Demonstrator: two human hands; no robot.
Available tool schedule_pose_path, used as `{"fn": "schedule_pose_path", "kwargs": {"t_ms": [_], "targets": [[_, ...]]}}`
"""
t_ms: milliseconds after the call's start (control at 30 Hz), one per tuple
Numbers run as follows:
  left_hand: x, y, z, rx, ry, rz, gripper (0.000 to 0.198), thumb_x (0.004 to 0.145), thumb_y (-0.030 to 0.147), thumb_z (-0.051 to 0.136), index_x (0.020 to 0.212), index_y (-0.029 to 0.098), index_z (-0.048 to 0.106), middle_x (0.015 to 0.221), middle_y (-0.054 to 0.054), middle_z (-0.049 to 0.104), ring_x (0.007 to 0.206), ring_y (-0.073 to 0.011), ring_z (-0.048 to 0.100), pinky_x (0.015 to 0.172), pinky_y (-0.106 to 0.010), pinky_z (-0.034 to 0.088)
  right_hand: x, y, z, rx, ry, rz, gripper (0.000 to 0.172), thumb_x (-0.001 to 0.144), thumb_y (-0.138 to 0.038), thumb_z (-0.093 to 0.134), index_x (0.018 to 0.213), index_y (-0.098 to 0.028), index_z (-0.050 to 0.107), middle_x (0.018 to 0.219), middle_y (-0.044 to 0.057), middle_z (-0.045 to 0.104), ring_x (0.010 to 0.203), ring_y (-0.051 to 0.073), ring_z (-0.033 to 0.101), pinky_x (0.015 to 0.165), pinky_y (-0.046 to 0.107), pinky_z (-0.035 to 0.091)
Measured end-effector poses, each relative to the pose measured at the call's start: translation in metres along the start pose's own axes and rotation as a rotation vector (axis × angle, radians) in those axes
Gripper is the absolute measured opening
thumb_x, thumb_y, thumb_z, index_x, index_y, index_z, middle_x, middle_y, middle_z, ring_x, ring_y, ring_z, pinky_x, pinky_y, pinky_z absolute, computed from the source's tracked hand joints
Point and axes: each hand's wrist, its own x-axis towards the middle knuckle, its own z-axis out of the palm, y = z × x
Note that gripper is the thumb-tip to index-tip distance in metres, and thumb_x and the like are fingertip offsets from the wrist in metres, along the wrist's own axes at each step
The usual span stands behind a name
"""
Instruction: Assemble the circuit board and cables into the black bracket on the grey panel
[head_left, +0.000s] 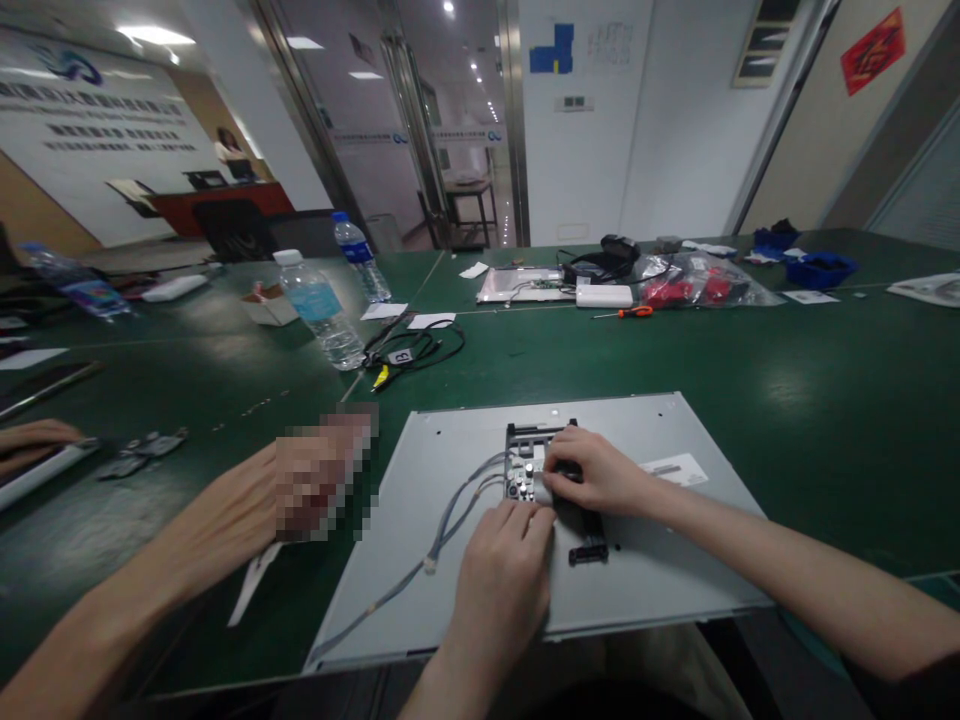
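Observation:
A flat grey metal panel, like the back of a display, lies before me near the table's edge. A black bracket is at its middle, around a small circuit board with silver parts. My left hand is closed, its curled fingertips at the board's lower edge. From the right, my right hand pinches at the board's right side; its fingers partly hide the board and bracket. A bundle of grey cables runs from the board across the panel to its lower left corner.
Another person's blurred-out hand is beside the panel's left edge, over a white strip. Further left, another hand rests by a white device. Beyond are a water bottle, black cables, an orange screwdriver and plastic bags.

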Motion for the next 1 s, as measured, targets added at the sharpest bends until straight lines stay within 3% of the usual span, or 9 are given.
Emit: {"fn": "schedule_pose_path", "kwargs": {"t_ms": [133,367,500,1000], "targets": [[0.0006,0.0004,-0.0005,0.041,-0.085,-0.064,0.019,0.087,0.008,0.046,0.093,0.019,0.062,0.09,-0.008,0.062,0.084,-0.0265,0.056,0.074,-0.041,0.047,0.0,0.0,0.0001,0.006,0.017,0.01,0.007,0.083,-0.013,0.062,0.078,-0.018,0.061,0.08,0.002,0.061,0.082,0.017,0.054,0.076,0.029,0.041],[0.0009,0.0,-0.0037,0.055,-0.024,-0.158,0.025,0.084,0.016,0.056,0.109,0.016,0.059,0.109,-0.012,0.06,0.101,-0.031,0.054,0.086,-0.047,0.044,0.0,-0.0004,0.0002,0.034,0.036,0.02,0.008,0.083,-0.012,0.062,0.077,-0.018,0.06,0.079,0.002,0.06,0.081,0.017,0.055,0.077,0.029,0.04],[0.0013,0.0,-0.0041,0.075,-0.026,-0.156,0.036,0.084,0.019,0.057,0.12,0.016,0.057,0.12,-0.014,0.058,0.112,-0.0334,0.051,0.093,-0.05,0.042,0.0004,-0.0003,0.0003,0.03,0.035,0.023,0.009,0.083,-0.011,0.061,0.077,-0.018,0.061,0.079,0.002,0.06,0.081,0.017,0.055,0.076,0.029,0.041],[0.0044,0.0002,-0.0047,0.067,-0.065,-0.129,0.038,0.087,0.025,0.057,0.125,0.018,0.058,0.128,-0.014,0.055,0.12,-0.0338,0.048,0.102,-0.054,0.038,0.0001,-0.0023,-0.0014,0.022,0.046,0.028,0.006,0.084,-0.013,0.06,0.087,-0.018,0.062,0.084,0.003,0.064,0.082,0.017,0.056,0.077,0.031,0.042]]}}
